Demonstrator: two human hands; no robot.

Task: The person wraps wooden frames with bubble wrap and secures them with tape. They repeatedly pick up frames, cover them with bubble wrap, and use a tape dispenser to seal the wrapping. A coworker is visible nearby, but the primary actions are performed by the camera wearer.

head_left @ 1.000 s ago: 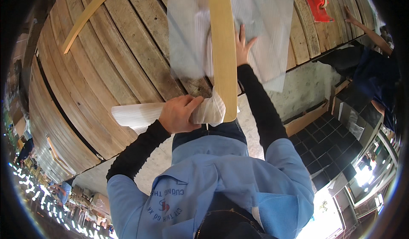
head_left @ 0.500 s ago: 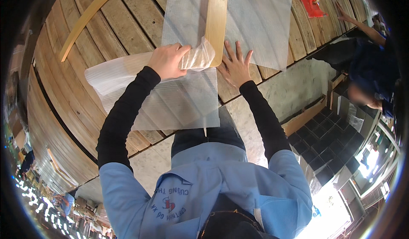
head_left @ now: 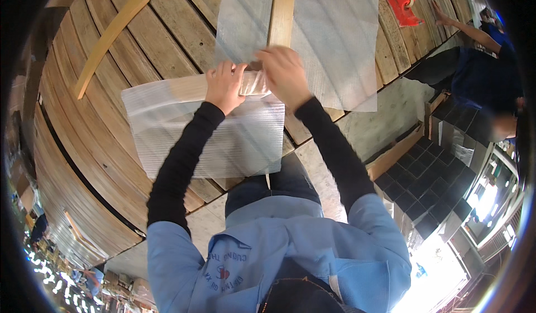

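A long pale wooden piece (head_left: pixel 282 14) lies on a translucent foam sheet (head_left: pixel 335 45), pointing toward me. A second piece of the white foam wrap (head_left: pixel 223 145) spreads nearer my body, its upper part folded over a pale wooden length to the left. At the corner where the wood meets, the wrap is bunched up. My left hand (head_left: pixel 225 87) grips this bundle from the left, fingers bent over its top. From the right, my right hand (head_left: pixel 286 73) curls over the wrap at the wood's near end; its fingers are slightly blurred and partly hide the end.
A bent wooden piece (head_left: pixel 106 39) lies on the slatted wooden table (head_left: pixel 167 28) at left. A red tape dispenser (head_left: pixel 401 1) stands at the far right. Beyond it, another person's hand (head_left: pixel 443 17) rests on the table. Dark tiled stacks (head_left: pixel 424 173) stand at right.
My right hand has lifted from flat on the table and moved up and left onto the wood's end. My left hand has shifted slightly; the near wrap has moved a little.
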